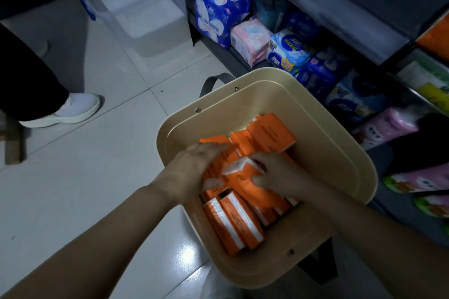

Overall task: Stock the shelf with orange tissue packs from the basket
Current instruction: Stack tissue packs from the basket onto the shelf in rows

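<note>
Two-handed, worked low in the cream basket (359, 165) at five o'clock of the view. Gripped, with the left hand (192, 165), palm down and fingers curled over the far edge, a bunch of the orange tissue packs (233, 223), thumb tucked against a white end; judged a gathering hold, meant to take several at once. Pinched, with the right hand (277, 175), just beside the left at three o'clock of it, one tilted pack (245, 177), thumb on the orange face and fingers wrapped over the top, probably to press it against the bunch. Found the other packs loose in the basket, some on edge at six o'clock, some flat at twelve. Found the basket standing on the tiled floor (97, 177), close against the shelf (340, 2) at one o'clock, likely to shorten the carry. Saw blue and pink packets (218, 7) on the low tier, and an orange stack (435, 34) at two o'clock, far right: a likely destination. Noted another person's white shoe (73, 109) at ten o'clock, well apart.
</note>
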Demonstrator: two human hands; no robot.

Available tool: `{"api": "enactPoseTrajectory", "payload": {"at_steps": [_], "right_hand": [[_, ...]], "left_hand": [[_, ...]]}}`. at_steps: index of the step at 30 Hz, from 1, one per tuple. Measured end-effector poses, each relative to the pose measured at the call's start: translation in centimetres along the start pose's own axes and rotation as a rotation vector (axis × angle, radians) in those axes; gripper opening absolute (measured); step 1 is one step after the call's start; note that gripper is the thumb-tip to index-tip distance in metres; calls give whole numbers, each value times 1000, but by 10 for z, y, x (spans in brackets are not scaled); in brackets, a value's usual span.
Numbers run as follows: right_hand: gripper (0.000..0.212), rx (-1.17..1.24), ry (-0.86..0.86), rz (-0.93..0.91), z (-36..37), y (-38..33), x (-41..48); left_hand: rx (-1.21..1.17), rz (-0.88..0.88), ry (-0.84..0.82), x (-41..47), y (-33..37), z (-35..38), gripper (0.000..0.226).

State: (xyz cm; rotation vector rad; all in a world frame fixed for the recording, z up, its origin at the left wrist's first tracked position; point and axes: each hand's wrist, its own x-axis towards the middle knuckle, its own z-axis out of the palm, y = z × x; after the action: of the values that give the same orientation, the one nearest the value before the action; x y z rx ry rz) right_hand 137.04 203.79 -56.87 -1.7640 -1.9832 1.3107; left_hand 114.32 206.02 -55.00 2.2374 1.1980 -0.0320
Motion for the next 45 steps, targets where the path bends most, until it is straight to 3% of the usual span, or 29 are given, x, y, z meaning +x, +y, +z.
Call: {"api": "enactPoseTrajectory", "payload": {"at_steps": [3, 6, 9, 11, 13, 16, 22, 25, 28, 31, 37, 40, 45], "right_hand": [[32, 184, 24, -81, -26, -28, 0], [34, 323, 51, -117, -41, -41, 7], [28, 432, 234, -8, -47, -30, 18], [32, 302, 291, 85, -47, -17, 23], [40, 145, 224, 134, -38, -6, 27], [55, -23, 120, 137, -8, -1, 37], [92, -137, -41, 181, 51, -2, 69], [97, -272, -54, 161, 72, -4, 75], [89, -344, -8, 153, 79, -1, 79], [78, -270, 30, 182, 79, 4, 79], [9, 127, 219, 277, 43, 6, 60], [4, 319, 265, 330, 21, 2, 42], [8, 823, 220, 429, -20, -19, 1]], "left_hand": [[-128, 54, 36, 13, -2, -1, 86], [-220, 16, 80, 21, -1, -10, 70], [-86, -44, 336, 21, -7, -19, 54], [-46, -143, 516, 17, -15, -20, 45], [-88, -257, 602, 15, -22, -18, 44], [-18, -255, 643, 16, -28, -8, 43], [-30, -270, 678, 20, -32, -5, 42], [0, -264, 685, 21, -34, -5, 41], [23, -267, 686, 23, -33, -6, 41], [12, -275, 665, 25, -33, -9, 41], [-4, -275, 622, 23, -30, -11, 49], [-35, -280, 597, 20, -27, -12, 52], [-325, -328, 616, 13, 16, -18, 38]]}}
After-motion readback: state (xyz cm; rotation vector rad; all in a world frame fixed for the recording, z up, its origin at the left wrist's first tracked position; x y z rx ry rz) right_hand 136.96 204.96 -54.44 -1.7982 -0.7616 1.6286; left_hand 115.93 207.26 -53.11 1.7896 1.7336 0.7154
